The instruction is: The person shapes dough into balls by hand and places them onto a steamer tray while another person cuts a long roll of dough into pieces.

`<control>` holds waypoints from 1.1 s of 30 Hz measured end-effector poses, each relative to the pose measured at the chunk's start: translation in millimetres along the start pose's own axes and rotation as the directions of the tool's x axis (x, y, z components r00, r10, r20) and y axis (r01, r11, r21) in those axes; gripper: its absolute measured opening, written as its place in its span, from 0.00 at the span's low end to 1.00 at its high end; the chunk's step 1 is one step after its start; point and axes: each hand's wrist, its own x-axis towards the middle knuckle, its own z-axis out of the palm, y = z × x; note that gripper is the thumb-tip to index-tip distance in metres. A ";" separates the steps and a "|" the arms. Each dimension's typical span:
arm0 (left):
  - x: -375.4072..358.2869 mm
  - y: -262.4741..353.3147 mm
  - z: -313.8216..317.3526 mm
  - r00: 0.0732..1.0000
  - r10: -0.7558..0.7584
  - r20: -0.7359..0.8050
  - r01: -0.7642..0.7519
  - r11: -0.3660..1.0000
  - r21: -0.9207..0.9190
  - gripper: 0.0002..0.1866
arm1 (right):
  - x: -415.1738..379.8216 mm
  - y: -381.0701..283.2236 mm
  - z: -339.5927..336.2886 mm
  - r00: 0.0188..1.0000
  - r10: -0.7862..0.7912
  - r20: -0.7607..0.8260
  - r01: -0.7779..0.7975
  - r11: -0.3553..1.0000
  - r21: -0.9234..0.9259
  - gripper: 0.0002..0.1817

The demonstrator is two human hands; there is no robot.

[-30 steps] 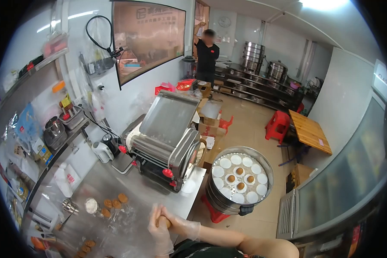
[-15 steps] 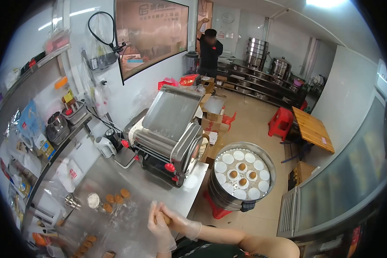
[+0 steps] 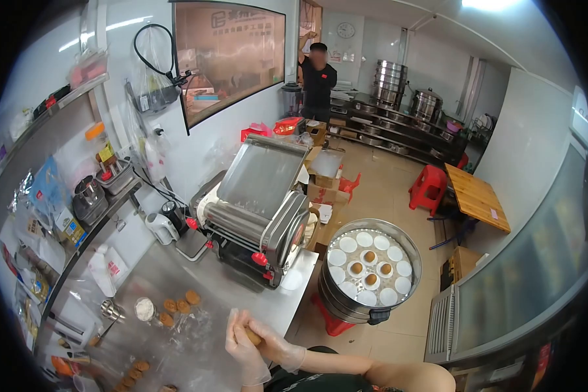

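Clear plastic gloves cover both of my hands above the steel table's near edge. My left hand [image 3: 243,354] and my right hand [image 3: 278,347] are cupped together around a brown dough ball [image 3: 252,337], which shows partly between the palms. Left of them, several flattened brown dough pieces [image 3: 170,305] lie beside a small container of white flour [image 3: 144,308]. More brown dough pieces [image 3: 135,374] form a row near the bottom edge. To the right, a round steamer [image 3: 333,294] holds white paper rounds [image 3: 348,244], several of them bearing brown dough balls [image 3: 370,279].
A dough sheeter [image 3: 255,196] with red knobs stands at the table's far end. Shelves with bags and containers line the left wall. The steamer rests on a red stool [image 3: 333,319]. A person [image 3: 319,81] stands at the back near stacked steamers [image 3: 390,81].
My hands have shifted slightly against each other, still around the dough ball, and more of the ball's lower side shows. At the back, the person's head has turned a little.
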 end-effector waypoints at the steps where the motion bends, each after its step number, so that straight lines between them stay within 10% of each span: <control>1: -1.8 -9.1 -3.4 0.999 0.031 0.011 -0.032 0.997 0.075 0.27 | -1.7 2.7 3.2 0.998 -0.061 -0.019 0.062 0.997 0.038 0.26; 3: 0.3 -1.9 -7.0 0.951 0.280 0.133 -0.309 0.812 0.496 0.26 | 8.5 -3.7 -15.2 0.997 0.055 0.054 -0.056 0.998 0.015 0.27; 4: 1.5 23.4 -8.7 0.853 0.419 0.310 -0.495 0.465 0.734 0.25 | 14.8 -6.6 -27.2 0.989 0.116 0.089 -0.117 0.993 0.003 0.27; 6: 3.6 32.9 -12.8 0.779 0.425 0.462 -0.600 0.288 0.747 0.23 | 26.0 -17.8 -46.4 0.943 0.251 0.219 -0.237 0.968 -0.088 0.30; 9: 5.1 1.9 -17.7 0.913 0.270 0.306 -0.373 0.857 0.356 0.23 | 29.2 -10.9 -37.1 0.951 0.229 0.206 -0.213 0.972 -0.095 0.33; 12: 2.8 -4.8 -2.1 0.996 0.073 0.057 -0.075 0.997 0.020 0.24 | 10.8 0.3 -11.7 0.996 0.092 0.005 -0.092 0.994 0.063 0.28; 14: -2.6 7.6 9.0 0.994 -0.063 -0.085 0.055 0.995 -0.085 0.24 | 7.6 3.4 -9.0 0.999 0.048 0.003 -0.048 0.995 0.083 0.27; 17: 9.2 -9.4 -11.0 0.848 0.445 0.289 -0.529 0.666 0.526 0.24 | 28.1 -0.7 -36.3 0.988 0.119 0.094 -0.121 0.993 0.009 0.28; 19: 11.5 18.3 -12.7 0.741 0.517 0.429 -0.653 0.405 0.639 0.23 | 33.0 -11.9 -44.4 0.960 0.243 0.138 -0.235 0.969 -0.074 0.29; 21: 7.6 24.1 -12.3 0.795 0.448 0.409 -0.604 0.524 0.600 0.23 | 32.7 -28.1 -37.9 0.908 0.397 0.136 -0.377 0.914 -0.148 0.27; 23: -0.7 10.9 -9.6 0.941 0.182 0.286 -0.276 0.900 0.338 0.23 | 35.1 -20.3 -33.0 0.932 0.360 0.042 -0.361 0.933 0.003 0.26; 26: 0.0 -6.8 6.5 0.995 0.070 -0.068 -0.068 0.997 0.024 0.26 | 28.1 11.4 -32.6 0.988 0.145 0.051 -0.149 0.985 0.092 0.25; 29: 1.8 -21.0 20.9 0.977 0.033 -0.209 -0.018 0.997 0.073 0.22 | 8.8 -6.4 -18.1 0.988 -0.078 0.134 0.082 0.996 -0.028 0.25; 33: 11.2 -25.6 -4.1 0.892 0.334 0.304 -0.442 0.511 0.737 0.25 | 23.2 -30.6 -31.9 0.982 0.127 0.141 -0.104 0.982 -0.161 0.29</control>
